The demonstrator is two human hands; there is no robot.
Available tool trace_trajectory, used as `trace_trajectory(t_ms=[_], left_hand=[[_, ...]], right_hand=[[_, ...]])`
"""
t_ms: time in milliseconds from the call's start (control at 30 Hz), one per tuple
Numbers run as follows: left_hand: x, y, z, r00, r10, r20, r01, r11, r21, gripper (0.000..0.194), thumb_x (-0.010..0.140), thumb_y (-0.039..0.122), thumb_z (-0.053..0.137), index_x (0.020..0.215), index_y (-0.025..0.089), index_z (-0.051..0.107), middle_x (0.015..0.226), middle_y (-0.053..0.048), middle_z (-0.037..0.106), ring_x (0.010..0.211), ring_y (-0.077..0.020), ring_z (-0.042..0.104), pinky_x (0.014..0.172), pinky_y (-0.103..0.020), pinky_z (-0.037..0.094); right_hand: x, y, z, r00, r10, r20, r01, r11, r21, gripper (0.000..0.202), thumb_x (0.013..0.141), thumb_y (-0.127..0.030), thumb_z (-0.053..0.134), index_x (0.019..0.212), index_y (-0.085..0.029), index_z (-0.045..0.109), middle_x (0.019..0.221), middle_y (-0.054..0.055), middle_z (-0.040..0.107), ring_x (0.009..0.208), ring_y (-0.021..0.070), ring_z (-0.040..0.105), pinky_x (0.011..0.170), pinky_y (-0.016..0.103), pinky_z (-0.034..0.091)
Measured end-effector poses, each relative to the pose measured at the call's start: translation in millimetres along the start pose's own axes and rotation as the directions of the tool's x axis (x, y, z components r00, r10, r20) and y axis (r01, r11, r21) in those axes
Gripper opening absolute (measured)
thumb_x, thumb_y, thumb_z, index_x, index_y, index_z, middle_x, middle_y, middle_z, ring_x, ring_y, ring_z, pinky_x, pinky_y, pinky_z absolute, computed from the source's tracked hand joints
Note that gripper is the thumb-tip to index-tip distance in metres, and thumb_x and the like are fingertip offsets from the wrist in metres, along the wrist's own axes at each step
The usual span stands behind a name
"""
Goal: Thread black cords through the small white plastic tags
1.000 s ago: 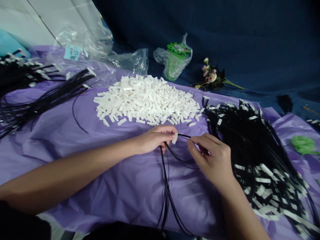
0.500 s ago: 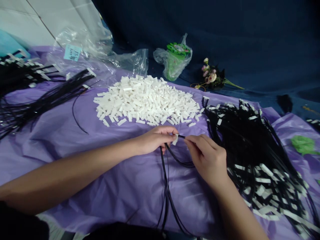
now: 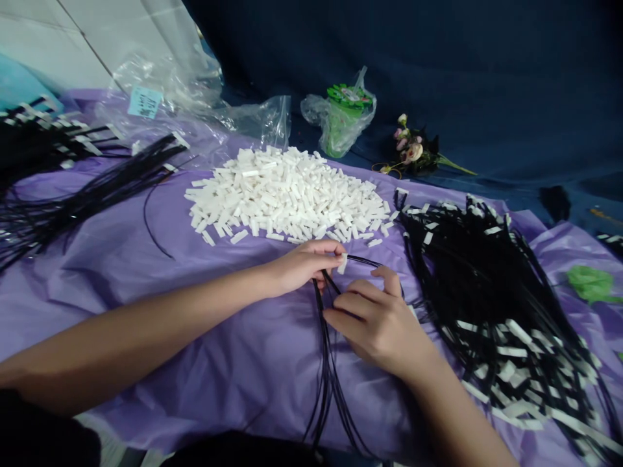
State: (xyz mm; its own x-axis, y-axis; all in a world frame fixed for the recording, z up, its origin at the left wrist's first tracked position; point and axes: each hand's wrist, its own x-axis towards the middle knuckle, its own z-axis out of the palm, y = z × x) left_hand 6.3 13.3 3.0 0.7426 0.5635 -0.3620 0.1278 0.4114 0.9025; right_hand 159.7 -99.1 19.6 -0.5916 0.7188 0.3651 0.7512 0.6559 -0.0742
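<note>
Left side: the left hand [image 3: 306, 267] is showing bare, with slender fingers leading into a narrow wrist. The left forearm [image 3: 146, 324] is presenting a smooth, bare surface and is widening toward the elbow. A plain black garment [image 3: 48, 428] is covering the lower left corner. Right side: the right hand [image 3: 377, 321] is displaying bare fingers, knuckles and back. The right forearm [image 3: 462, 395] is likewise showing bare. Black cloth [image 3: 243, 451] is covering the lap; its darkness is hiding weave and seams.
</note>
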Motion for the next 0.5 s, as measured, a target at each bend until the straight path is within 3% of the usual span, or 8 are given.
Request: trace_trajectory(t_ms=[100,167,233,300,333,400,467,500], left_hand=[[1.0,-2.1,-0.9,0.999,0.019,0.031,-0.018,0.999,-0.028,0.016,0.081,0.031,0.059,0.087,0.017,0.055,0.071,0.004,0.050,0.056,-0.0071,0.046,0.057,-0.024,0.038],[1.6,-3.5,-1.1,0.999,0.013,0.044,-0.012,0.999,-0.032,0.016,0.081,0.031,0.059,0.088,0.017,0.055,0.069,0.005,0.049,0.055,-0.0070,0.046,0.057,-0.024,0.038],[2.0,-4.4,-0.9,0.999,0.012,0.050,-0.009,0.999,-0.046,0.015,0.082,0.030,0.058,0.087,0.017,0.054,0.064,0.005,0.047,0.052,-0.0067,0.044,0.056,-0.024,0.038],[2.1,-4.6,-0.4,0.998,0.025,0.060,-0.021,0.997,-0.070,0.013,0.082,0.029,0.058,0.085,0.017,0.054,0.062,0.006,0.045,0.050,-0.0062,0.043,0.054,-0.024,0.038],[2.1,-4.4,-0.1,0.997,0.031,0.066,-0.026,0.997,-0.078,0.013,0.082,0.028,0.058,0.084,0.017,0.054,0.062,0.006,0.045,0.049,-0.0058,0.042,0.053,-0.024,0.038],[1.7,-3.6,0.4,0.997,0.031,0.072,-0.025,0.997,-0.076,0.012,0.081,0.028,0.058,0.081,0.017,0.053,0.063,0.006,0.045,0.048,-0.0054,0.041,0.052,-0.023,0.038],[1.1,-2.7,0.7,0.998,0.019,0.058,-0.016,0.998,-0.059,0.011,0.082,0.027,0.057,0.081,0.017,0.053,0.063,0.005,0.044,0.048,-0.0056,0.042,0.052,-0.024,0.039],[0.8,-2.3,0.7,0.999,0.013,0.047,-0.011,0.999,-0.049,0.011,0.082,0.027,0.057,0.082,0.017,0.054,0.063,0.006,0.044,0.048,-0.0057,0.042,0.052,-0.024,0.039]], right_hand=[[-1.4,5.8,-4.4,0.994,0.084,-0.071,-0.079,0.994,0.081,0.015,0.087,-0.011,0.058,0.078,-0.020,0.066,0.074,-0.003,0.067,0.075,0.0166,0.060,0.093,0.047,0.028],[-2.3,9.5,-10.1,0.981,0.162,-0.110,-0.135,0.966,0.220,0.010,0.083,-0.012,0.064,0.079,-0.021,0.066,0.077,-0.003,0.068,0.076,0.0162,0.062,0.093,0.046,0.029],[-3.8,12.6,-14.6,0.954,0.257,-0.153,-0.169,0.885,0.434,0.008,0.080,-0.014,0.069,0.082,-0.021,0.067,0.077,-0.002,0.068,0.074,0.0153,0.062,0.090,0.042,0.035],[-6.2,15.5,-16.1,0.889,0.417,-0.189,-0.204,0.730,0.652,0.011,0.078,-0.012,0.070,0.085,-0.021,0.068,0.077,-0.001,0.069,0.072,0.0155,0.063,0.083,0.037,0.043],[-7.4,17.1,-16.0,0.830,0.515,-0.212,-0.213,0.645,0.734,0.012,0.079,-0.011,0.069,0.085,-0.021,0.069,0.077,0.000,0.069,0.073,0.0161,0.063,0.078,0.036,0.046],[-9.3,20.8,-15.9,0.660,0.692,-0.293,-0.168,0.515,0.840,0.010,0.081,-0.013,0.067,0.083,-0.023,0.071,0.077,0.001,0.067,0.074,0.0176,0.062,0.074,0.035,0.049],[-9.9,24.8,-18.9,0.457,0.810,-0.366,-0.031,0.426,0.904,0.007,0.082,-0.021,0.068,0.080,-0.027,0.071,0.075,-0.001,0.061,0.072,0.0170,0.059,0.074,0.037,0.050],[-9.6,26.7,-21.9,0.379,0.851,-0.364,0.050,0.374,0.926,0.006,0.082,-0.026,0.068,0.078,-0.030,0.070,0.073,-0.002,0.057,0.071,0.0159,0.057,0.074,0.037,0.051]])
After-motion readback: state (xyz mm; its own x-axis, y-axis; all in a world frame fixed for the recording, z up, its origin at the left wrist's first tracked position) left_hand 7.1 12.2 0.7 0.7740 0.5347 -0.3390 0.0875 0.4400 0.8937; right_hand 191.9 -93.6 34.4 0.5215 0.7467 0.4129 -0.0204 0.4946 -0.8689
